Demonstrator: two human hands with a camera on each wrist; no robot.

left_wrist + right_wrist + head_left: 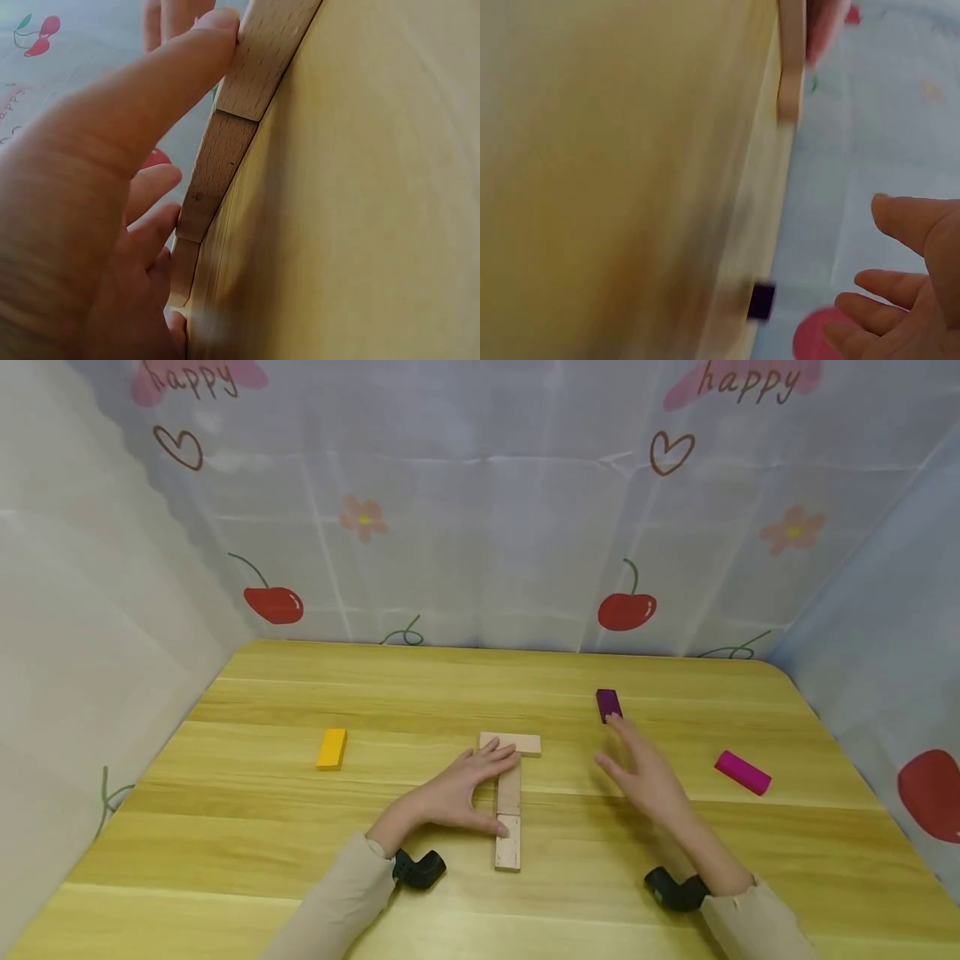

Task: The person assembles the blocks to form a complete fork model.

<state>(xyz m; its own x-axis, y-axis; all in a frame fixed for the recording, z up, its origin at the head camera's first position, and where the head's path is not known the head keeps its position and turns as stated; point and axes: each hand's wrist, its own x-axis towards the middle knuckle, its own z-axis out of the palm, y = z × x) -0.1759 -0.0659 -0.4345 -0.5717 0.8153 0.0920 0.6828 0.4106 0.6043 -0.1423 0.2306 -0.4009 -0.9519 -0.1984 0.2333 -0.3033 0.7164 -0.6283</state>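
Note:
Three plain wooden blocks form a T on the table: a crosswise block (528,746) at the far end, then a middle block (509,789) and a near block (508,857) end to end below it. Over them spreads my left hand (453,789), its thumb touching the near block and its fingertips by the top of the T. In the left wrist view, the blocks' side faces (216,172) meet at narrow seams. My right hand (651,781) is held above the table, fingers apart and holding nothing. Just beyond its fingertips lies a dark purple block (608,703).
A yellow block (332,749) lies on the left of the wooden table (262,843). Toward the right is a magenta rounded block (742,772). A printed curtain (480,543) hangs behind the table's far edge. Each wrist carries a black camera (420,869).

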